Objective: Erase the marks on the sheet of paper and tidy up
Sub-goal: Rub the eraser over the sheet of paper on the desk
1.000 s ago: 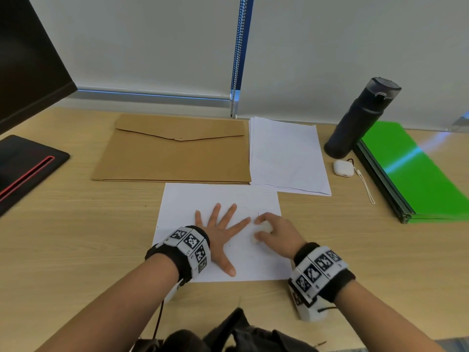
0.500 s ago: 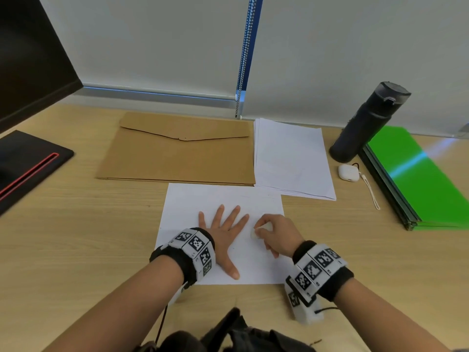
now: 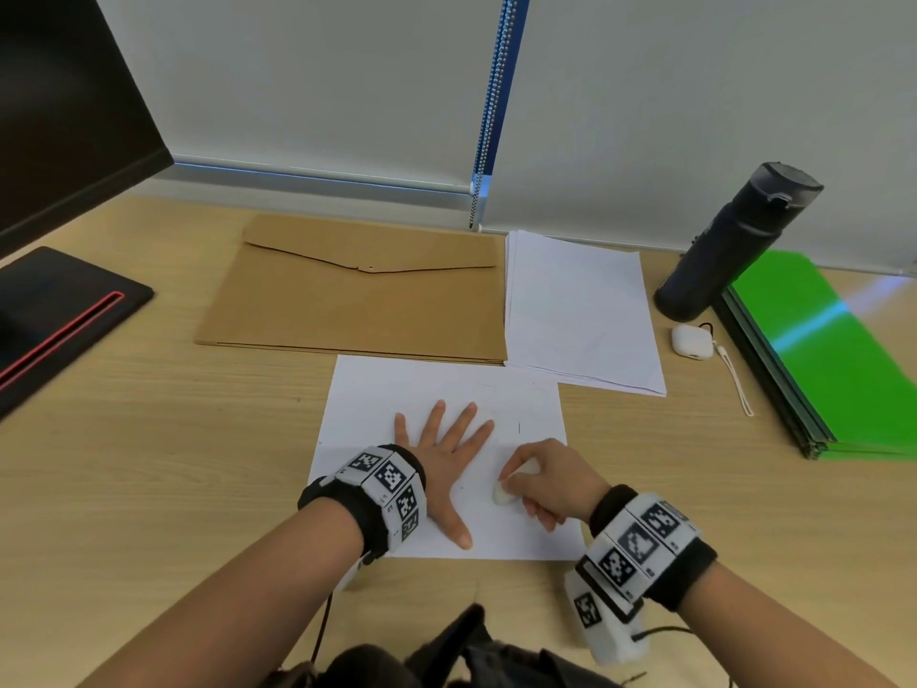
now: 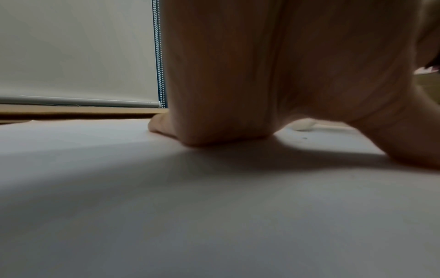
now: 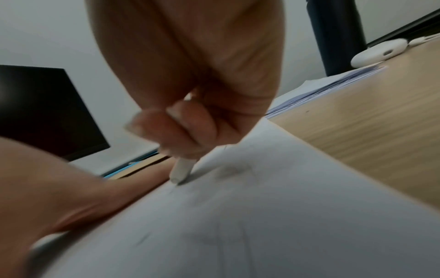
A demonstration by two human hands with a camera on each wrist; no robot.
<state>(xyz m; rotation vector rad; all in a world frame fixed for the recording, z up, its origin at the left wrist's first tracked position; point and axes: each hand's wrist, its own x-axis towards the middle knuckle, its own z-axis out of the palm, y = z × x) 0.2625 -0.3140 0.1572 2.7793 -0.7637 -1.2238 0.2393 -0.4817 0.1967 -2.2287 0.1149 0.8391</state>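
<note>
A white sheet of paper lies on the wooden desk in front of me. My left hand lies flat on it with fingers spread, holding it down; in the left wrist view the palm presses the sheet. My right hand pinches a small white eraser whose tip touches the paper near its right half. In the right wrist view the eraser meets the sheet beside faint grey smudges. A short pencil mark shows near the sheet's right edge.
Behind the sheet lie a brown envelope folder and a stack of white papers. At the right stand a dark bottle, a white earbud case and green folders. A black monitor stands at the left.
My right hand has drawn the eraser toward me and down the sheet, away from the left fingertips. The left hand stays flat on the paper.
</note>
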